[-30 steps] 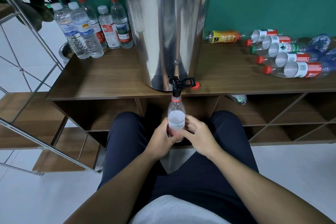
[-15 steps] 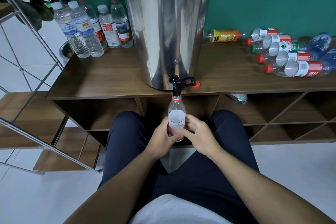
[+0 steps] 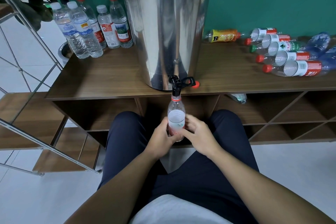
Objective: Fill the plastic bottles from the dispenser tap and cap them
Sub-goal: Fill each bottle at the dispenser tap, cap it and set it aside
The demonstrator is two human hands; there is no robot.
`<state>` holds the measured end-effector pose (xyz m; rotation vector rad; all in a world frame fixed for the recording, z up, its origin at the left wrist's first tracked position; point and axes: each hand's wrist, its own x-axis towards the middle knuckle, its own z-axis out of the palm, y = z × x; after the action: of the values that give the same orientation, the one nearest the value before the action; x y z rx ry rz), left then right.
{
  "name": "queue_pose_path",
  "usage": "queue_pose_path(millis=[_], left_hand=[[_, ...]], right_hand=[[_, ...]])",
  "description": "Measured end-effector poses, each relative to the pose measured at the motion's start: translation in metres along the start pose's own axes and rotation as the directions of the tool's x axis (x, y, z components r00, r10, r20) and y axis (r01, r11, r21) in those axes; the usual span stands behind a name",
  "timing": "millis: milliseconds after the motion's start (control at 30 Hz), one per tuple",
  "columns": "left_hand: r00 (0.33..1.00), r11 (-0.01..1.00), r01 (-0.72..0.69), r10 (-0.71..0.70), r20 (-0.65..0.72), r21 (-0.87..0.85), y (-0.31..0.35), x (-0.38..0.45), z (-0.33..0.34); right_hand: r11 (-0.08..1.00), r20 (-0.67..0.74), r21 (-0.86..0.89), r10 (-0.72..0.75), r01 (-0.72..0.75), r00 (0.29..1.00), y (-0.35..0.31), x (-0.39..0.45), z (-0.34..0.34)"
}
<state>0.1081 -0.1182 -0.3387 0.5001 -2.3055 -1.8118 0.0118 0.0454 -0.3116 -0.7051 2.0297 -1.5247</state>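
Note:
A clear plastic bottle (image 3: pixel 176 114) with a white and red label stands upright under the black tap (image 3: pixel 176 85) of the steel dispenser (image 3: pixel 164 29), its open neck right at the spout. My left hand (image 3: pixel 161 137) grips the lower left of the bottle. My right hand (image 3: pixel 197 135) holds its lower right side, fingers curled round it. A loose red cap (image 3: pixel 196 84) lies on the wooden counter (image 3: pixel 101 78) just right of the tap.
Several capped upright bottles (image 3: pixel 85 29) stand at the counter's back left. Several bottles lie on their sides (image 3: pixel 291 60) at the right, with an orange one (image 3: pixel 224 35) near the wall. A metal rack (image 3: pixel 27 60) stands to the left. Open shelf compartments sit below the counter.

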Motion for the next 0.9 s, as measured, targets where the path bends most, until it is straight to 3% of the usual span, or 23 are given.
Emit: queue_pose_path(millis=[900], left_hand=[[1.000,1.000,-0.008,0.008,0.003,-0.010,-0.0015,-0.0005,0.0004]], right_hand=[[1.000,0.003,0.012,-0.011,0.011,1.000,0.0042,0.0020,0.0008]])
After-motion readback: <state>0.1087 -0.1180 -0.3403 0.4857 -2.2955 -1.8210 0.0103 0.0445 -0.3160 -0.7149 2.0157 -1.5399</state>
